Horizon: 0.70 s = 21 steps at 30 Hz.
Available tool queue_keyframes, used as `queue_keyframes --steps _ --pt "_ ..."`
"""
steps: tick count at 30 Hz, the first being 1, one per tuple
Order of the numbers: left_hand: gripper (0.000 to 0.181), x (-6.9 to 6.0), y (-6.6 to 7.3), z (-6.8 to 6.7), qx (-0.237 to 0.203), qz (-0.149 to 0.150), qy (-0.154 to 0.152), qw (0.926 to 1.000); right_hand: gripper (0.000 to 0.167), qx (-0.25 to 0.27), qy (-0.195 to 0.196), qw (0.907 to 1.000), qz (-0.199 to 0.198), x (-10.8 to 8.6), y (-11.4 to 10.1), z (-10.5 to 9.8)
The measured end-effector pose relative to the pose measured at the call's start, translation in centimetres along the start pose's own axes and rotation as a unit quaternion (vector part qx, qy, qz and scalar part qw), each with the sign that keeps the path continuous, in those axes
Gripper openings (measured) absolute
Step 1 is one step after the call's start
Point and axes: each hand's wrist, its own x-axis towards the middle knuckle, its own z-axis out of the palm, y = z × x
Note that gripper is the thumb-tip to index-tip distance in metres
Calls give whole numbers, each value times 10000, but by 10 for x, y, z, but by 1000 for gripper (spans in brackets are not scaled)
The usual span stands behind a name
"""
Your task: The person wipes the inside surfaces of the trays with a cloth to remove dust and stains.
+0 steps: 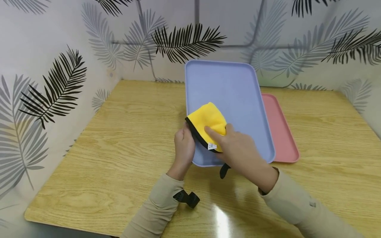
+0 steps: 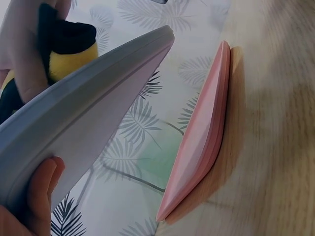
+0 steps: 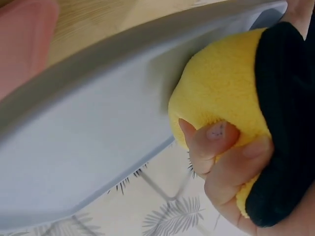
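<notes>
A blue tray (image 1: 226, 82) is held up off the table, tilted, its inner face toward me in the head view. My left hand (image 1: 184, 148) grips its near left edge; the left wrist view shows fingers (image 2: 42, 184) curled against the tray's underside. My right hand (image 1: 239, 148) holds a yellow cloth (image 1: 206, 114) with a black border and a small white tag. The cloth lies over the tray's lower left part. In the right wrist view, fingertips (image 3: 216, 132) of the right hand dig into the bunched yellow fabric (image 3: 216, 78).
A pink tray (image 1: 279, 132) lies on the wooden table (image 1: 119, 158), partly behind the blue tray on the right. Leaf-patterned wall covering (image 1: 56, 89) borders the table at the back and sides. A black wrist strap (image 1: 187, 198) is on the left sleeve.
</notes>
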Motion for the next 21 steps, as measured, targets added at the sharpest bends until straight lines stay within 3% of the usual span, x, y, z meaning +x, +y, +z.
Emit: queue_keyframes --steps 9,16,21 --pt "45 0 -1 -2 348 -78 -21 9994 65 -2 -291 9984 475 -8 18 -1" --pt "46 2 -2 -4 314 183 46 9993 66 174 -539 9930 1038 -18 39 -3" --pt "45 2 -2 -5 337 201 144 9991 63 271 -498 9894 1340 -27 54 -1"
